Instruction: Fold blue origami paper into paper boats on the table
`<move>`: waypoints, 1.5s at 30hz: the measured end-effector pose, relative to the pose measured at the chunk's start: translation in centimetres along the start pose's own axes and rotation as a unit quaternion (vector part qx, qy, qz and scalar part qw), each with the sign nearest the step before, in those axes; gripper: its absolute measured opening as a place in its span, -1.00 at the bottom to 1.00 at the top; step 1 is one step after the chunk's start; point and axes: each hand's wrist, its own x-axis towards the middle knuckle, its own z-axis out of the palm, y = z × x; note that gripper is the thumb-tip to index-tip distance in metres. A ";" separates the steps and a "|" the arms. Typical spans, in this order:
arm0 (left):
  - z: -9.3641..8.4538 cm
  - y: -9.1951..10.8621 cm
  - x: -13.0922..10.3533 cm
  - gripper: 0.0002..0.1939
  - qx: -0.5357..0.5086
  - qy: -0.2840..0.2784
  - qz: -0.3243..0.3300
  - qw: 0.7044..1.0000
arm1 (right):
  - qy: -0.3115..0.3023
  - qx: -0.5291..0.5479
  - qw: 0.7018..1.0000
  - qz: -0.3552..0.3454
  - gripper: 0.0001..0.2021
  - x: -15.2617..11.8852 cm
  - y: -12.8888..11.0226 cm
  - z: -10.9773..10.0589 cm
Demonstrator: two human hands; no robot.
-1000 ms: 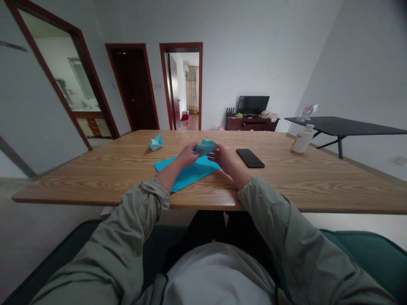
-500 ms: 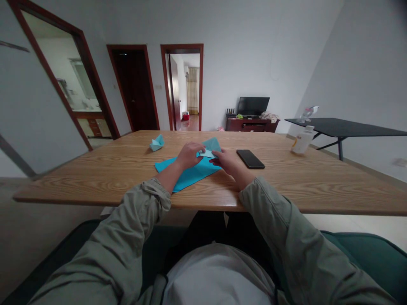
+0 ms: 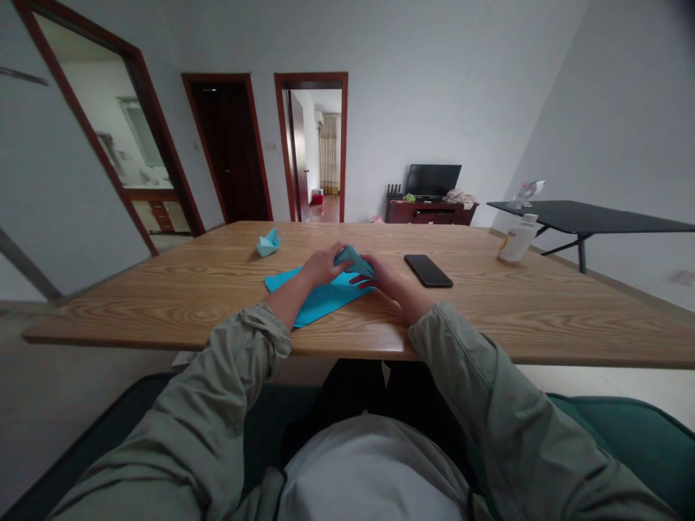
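Between my two hands is a folded piece of light blue paper (image 3: 354, 260), held just above the table. My left hand (image 3: 324, 265) grips its left end, fingers closed on the paper. On the other end, my right hand (image 3: 383, 276) pinches the paper with thumb and fingers. Beneath them lies a brighter blue sheet or stack of paper (image 3: 326, 298), partly covered by my left wrist. A small light blue paper boat (image 3: 268, 243) stands on the table to the left of my hands.
A black phone (image 3: 428, 270) lies on the wooden table (image 3: 179, 304) right of my right hand. Farther right stands a white bottle (image 3: 517, 239). Beyond the table's right side is a black folding table (image 3: 591, 215) with a spray bottle (image 3: 526, 194) on it.
The light blue paper has been turned and tilted in my hands: the upright flap behind it no longer shows, and it looks more compact. Both hands have stayed near the same place.
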 end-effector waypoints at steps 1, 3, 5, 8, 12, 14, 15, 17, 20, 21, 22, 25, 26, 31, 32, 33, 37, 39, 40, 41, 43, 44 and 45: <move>0.0 0.0 0.0 -0.54 -0.007 -0.011 -0.008 1.000 | -0.002 -0.009 1.000 -0.015 -0.59 0.1 0.2 -0.1; 0.0 0.0 0.1 -0.59 -0.025 -0.029 -0.013 0.999 | 0.013 -0.053 0.998 -0.045 -0.56 0.3 0.5 -0.2; 0.0 -0.1 0.2 -0.60 -0.054 -0.045 -0.009 0.998 | 0.035 -0.103 0.992 -0.064 -0.57 0.6 0.8 -0.3; 0.2 -0.6 0.4 -0.59 -0.102 -0.063 -0.011 0.993 | 0.040 -0.125 0.987 -0.092 -0.64 1.1 1.2 -0.5; 0.4 -1.4 0.6 -0.60 -0.143 -0.074 -0.049 0.986 | 0.053 -0.166 0.975 -0.136 -0.67 1.4 1.6 -0.6; 0.6 -1.7 0.7 -0.63 -0.149 -0.071 -0.073 0.984 | 0.092 -0.219 0.957 -0.169 -0.57 1.4 1.7 -0.5; 0.7 -1.9 0.7 -0.65 -0.151 -0.070 -0.086 0.982 | 0.109 -0.247 0.943 -0.196 -0.50 1.3 1.7 -0.4; 0.9 -2.2 0.6 -0.66 -0.173 -0.071 -0.117 0.975 | 0.123 -0.305 0.908 -0.260 -0.40 1.0 1.6 -0.2; 1.0 -2.4 0.6 -0.65 -0.230 -0.074 -0.181 0.953 | 0.107 -0.373 0.868 -0.310 -0.43 0.4 1.2 0.1; 1.0 -2.4 0.6 -0.66 -0.245 -0.071 -0.204 0.945 | 0.097 -0.391 0.862 -0.307 -0.44 0.3 1.1 0.2; 1.0 -2.3 0.6 -0.67 -0.256 -0.066 -0.228 0.937 | 0.085 -0.407 0.859 -0.298 -0.44 0.1 1.1 0.3; 0.8 -1.8 0.8 -0.69 -0.299 -0.049 -0.291 0.907 | 0.054 -0.430 0.860 -0.271 -0.41 -0.2 1.0 0.5; 0.7 -1.7 0.8 -0.68 -0.320 -0.048 -0.305 0.896 | 0.051 -0.430 0.861 -0.267 -0.41 -0.2 1.0 0.5; 0.1 -1.3 0.8 -0.58 -0.429 -0.036 -0.320 0.844 | 0.068 -0.397 0.878 -0.260 -0.40 -0.2 1.0 0.4; 0.0 -1.3 0.8 -0.54 -0.455 -0.037 -0.316 0.832 | 0.075 -0.385 0.885 -0.253 -0.40 -0.2 1.0 0.4; -0.1 -1.3 0.7 -0.49 -0.478 -0.043 -0.307 0.822 | 0.082 -0.372 0.892 -0.243 -0.40 -0.1 1.0 0.4; -0.1 -0.6 0.6 -0.40 -0.499 -0.086 -0.233 0.830 | 0.103 -0.342 0.909 -0.216 -0.44 -0.2 0.8 0.7; 0.3 -0.2 0.5 -0.39 -0.448 -0.092 -0.196 0.867 | 0.101 -0.334 0.912 -0.218 -0.49 -0.2 0.8 0.9; 0.6 -0.1 0.5 -0.36 -0.416 -0.088 -0.184 0.886 | 0.100 -0.330 0.912 -0.221 -0.52 -0.2 0.8 0.9; 0.8 0.0 0.5 -0.34 -0.387 -0.080 -0.175 0.902 | 0.100 -0.326 0.913 -0.224 -0.55 -0.2 0.8 1.0; 1.3 0.0 0.5 -0.33 -0.349 -0.060 -0.168 0.920 | 0.104 -0.324 0.912 -0.229 -0.59 -0.1 0.8 1.0; 1.5 0.0 0.5 -0.33 -0.340 -0.053 -0.168 0.924 | 0.106 -0.325 0.911 -0.229 -0.60 -0.1 0.8 1.0; 1.6 -0.1 0.5 -0.33 -0.335 -0.048 -0.168 0.926 | 0.108 -0.325 0.911 -0.230 -0.60 -0.1 0.8 1.0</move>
